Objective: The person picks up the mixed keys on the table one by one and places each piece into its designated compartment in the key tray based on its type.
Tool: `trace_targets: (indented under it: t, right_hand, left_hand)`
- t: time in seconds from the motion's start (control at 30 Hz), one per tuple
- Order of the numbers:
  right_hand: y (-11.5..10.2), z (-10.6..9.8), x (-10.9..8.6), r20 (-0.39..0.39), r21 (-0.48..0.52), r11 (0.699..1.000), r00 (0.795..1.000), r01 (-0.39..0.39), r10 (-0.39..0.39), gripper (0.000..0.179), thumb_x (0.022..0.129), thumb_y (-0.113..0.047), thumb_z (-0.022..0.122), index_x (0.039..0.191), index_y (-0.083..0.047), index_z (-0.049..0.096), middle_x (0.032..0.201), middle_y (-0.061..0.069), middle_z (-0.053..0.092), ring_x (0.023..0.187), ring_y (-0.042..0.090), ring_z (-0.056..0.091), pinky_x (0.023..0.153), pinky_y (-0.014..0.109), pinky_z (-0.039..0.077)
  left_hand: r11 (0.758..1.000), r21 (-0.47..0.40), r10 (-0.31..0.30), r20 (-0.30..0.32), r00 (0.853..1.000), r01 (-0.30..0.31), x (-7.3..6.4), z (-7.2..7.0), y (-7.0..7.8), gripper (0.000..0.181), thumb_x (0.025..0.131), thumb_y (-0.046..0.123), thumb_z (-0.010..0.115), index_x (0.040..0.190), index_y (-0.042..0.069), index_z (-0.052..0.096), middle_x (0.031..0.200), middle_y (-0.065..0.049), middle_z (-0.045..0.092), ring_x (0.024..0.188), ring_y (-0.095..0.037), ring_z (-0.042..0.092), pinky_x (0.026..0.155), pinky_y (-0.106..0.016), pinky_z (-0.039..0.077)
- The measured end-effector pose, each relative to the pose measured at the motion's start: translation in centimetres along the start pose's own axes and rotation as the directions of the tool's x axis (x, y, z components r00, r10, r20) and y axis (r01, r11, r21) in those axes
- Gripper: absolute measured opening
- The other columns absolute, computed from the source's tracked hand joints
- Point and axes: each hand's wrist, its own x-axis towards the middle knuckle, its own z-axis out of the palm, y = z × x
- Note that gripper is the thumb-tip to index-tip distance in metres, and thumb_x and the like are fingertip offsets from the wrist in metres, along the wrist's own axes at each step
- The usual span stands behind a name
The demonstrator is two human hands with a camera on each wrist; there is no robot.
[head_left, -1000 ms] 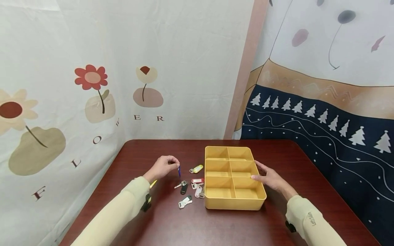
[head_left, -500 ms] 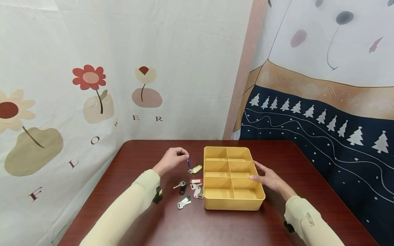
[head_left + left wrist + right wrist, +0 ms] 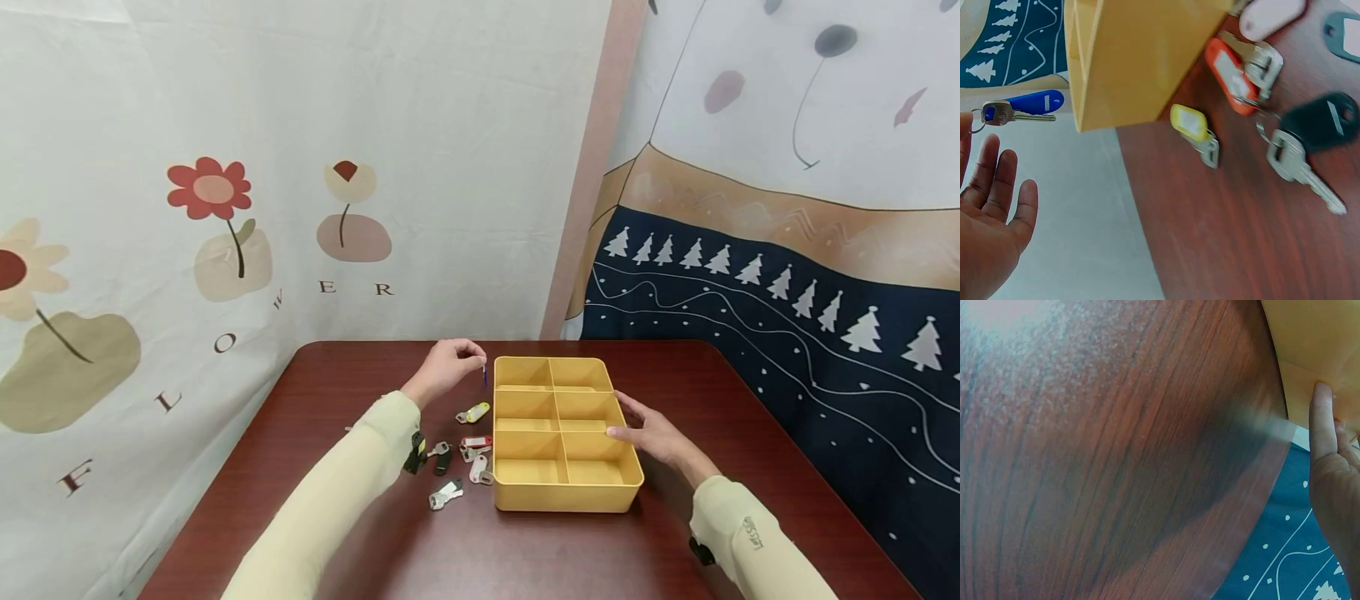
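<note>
Beside the far left corner of the yellow compartment box (image 3: 567, 497), my left hand (image 3: 447, 370) pinches the ring of a key with a blue key tag (image 3: 1038, 102). The key (image 3: 1034, 117) and tag dangle above the table from the thumb and fingertips; the other fingers are spread. My right hand (image 3: 660, 435) holds the box's right wall, thumb over the rim and fingers along the outside. On the table left of the box lie keys with a yellow tag (image 3: 1189, 122), a red tag (image 3: 1230, 75), a black tag (image 3: 1322, 122) and a white tag (image 3: 478, 469).
Another key with a dark-and-white tag (image 3: 446, 495) lies nearest the front. The box has two columns of bare compartments. The dark red wooden table (image 3: 570, 554) ends at printed curtains (image 3: 450, 183) behind it and at both sides.
My left hand has moved right and away from me with the blue-tagged key, past the yellow-tagged one, up to the box's far left corner. The right hand keeps its place on the box.
</note>
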Motion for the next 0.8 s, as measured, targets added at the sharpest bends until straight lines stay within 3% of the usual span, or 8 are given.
trace_targets:
  t: [0.47, 0.8]
  right_hand:
    - [0.2, -0.2, 0.1, -0.005, -0.017, 1.000, 1.000, -0.006, 0.006, 0.081, 0.095, -0.024, 0.069, 0.158, -0.007, 0.022, 0.152, 0.028, 0.033, 0.130, 0.043, 0.044, 0.093, 0.049, 0.050]
    - [-0.2, -0.1, -0.1, 0.004, -0.006, 1.000, 1.000, 0.003, -0.003, 0.081, 0.095, -0.024, 0.069, 0.158, -0.005, 0.021, 0.152, 0.028, 0.034, 0.132, 0.043, 0.043, 0.094, 0.049, 0.049]
  left_hand:
    - [0.998, -0.063, 0.026, 0.030, 0.999, -0.024, 3.2, 3.5, 3.6, 0.012, 0.097, 0.020, 0.066, 0.101, 0.011, 0.073, 0.103, -0.003, 0.067, 0.094, -0.019, 0.058, 0.081, -0.035, 0.047]
    - [0.996, -0.061, 0.061, 0.023, 0.998, -0.060, 5.5, 6.6, 5.6, 0.012, 0.095, 0.015, 0.067, 0.099, 0.006, 0.073, 0.098, -0.003, 0.069, 0.089, -0.016, 0.058, 0.078, -0.029, 0.046]
